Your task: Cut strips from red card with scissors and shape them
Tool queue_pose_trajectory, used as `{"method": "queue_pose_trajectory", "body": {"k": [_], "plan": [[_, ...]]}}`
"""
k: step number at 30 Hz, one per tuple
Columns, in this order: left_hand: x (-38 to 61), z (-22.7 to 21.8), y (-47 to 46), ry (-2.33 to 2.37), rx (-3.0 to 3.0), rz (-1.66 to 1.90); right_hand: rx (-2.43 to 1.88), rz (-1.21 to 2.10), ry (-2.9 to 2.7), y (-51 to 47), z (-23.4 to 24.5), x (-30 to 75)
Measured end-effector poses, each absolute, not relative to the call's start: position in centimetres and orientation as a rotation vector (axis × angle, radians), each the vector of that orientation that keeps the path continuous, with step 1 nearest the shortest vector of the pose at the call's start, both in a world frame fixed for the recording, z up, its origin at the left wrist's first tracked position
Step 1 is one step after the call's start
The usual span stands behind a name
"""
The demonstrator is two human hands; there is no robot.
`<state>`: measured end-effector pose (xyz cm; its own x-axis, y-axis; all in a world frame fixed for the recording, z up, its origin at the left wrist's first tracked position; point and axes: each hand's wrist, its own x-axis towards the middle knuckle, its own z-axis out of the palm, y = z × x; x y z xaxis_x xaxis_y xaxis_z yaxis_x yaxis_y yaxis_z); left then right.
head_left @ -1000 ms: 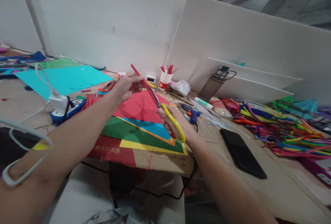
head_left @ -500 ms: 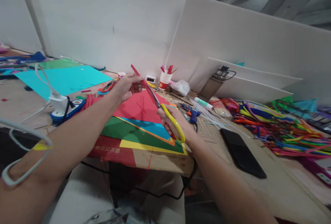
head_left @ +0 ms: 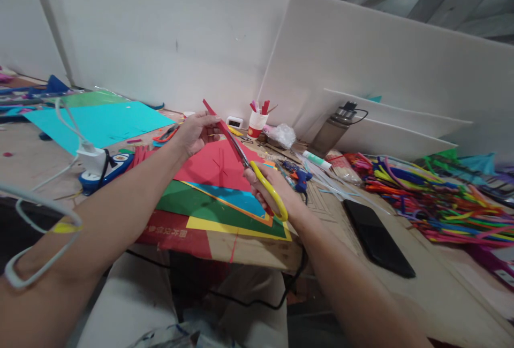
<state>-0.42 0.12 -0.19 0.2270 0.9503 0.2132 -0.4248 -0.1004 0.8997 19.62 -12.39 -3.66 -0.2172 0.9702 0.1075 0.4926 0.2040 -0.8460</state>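
In the head view, my left hand (head_left: pixel 201 131) pinches a narrow red paper strip (head_left: pixel 210 108) that slants up to the left. My right hand (head_left: pixel 271 187) grips the yellow-handled scissors (head_left: pixel 274 196), their blades pointing up and left along the strip. Whether the blades are parted I cannot tell. Beneath both hands lies red paper (head_left: pixel 196 168) with thin red strips on it. It rests on a fanned stack with a blue sheet (head_left: pixel 241 202), a green sheet (head_left: pixel 209 211) and a yellow sheet (head_left: pixel 236 228).
Behind my hands stand a paper cup (head_left: pixel 257 125) with pens and a small white clock (head_left: pixel 234 122). To the right are a bottle (head_left: pixel 331 131), a glue gun (head_left: pixel 301 178), a black phone (head_left: pixel 377 238) and many pipe cleaners (head_left: pixel 433 198). A power strip (head_left: pixel 106 174) sits left.
Almost nothing differs. Both hands, the scissors and the strip keep nearly the same place; the whole view has shifted very slightly.
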Motion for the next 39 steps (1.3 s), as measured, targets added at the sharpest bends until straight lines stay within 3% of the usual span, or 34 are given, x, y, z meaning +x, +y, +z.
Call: {"method": "queue_pose_trajectory", "body": {"k": [39], "plan": [[-0.56, -0.4, 0.22, 0.588, 1.219, 1.231, -1.328, 0.972, -1.75, -12.45, -4.0, 19.56]]}}
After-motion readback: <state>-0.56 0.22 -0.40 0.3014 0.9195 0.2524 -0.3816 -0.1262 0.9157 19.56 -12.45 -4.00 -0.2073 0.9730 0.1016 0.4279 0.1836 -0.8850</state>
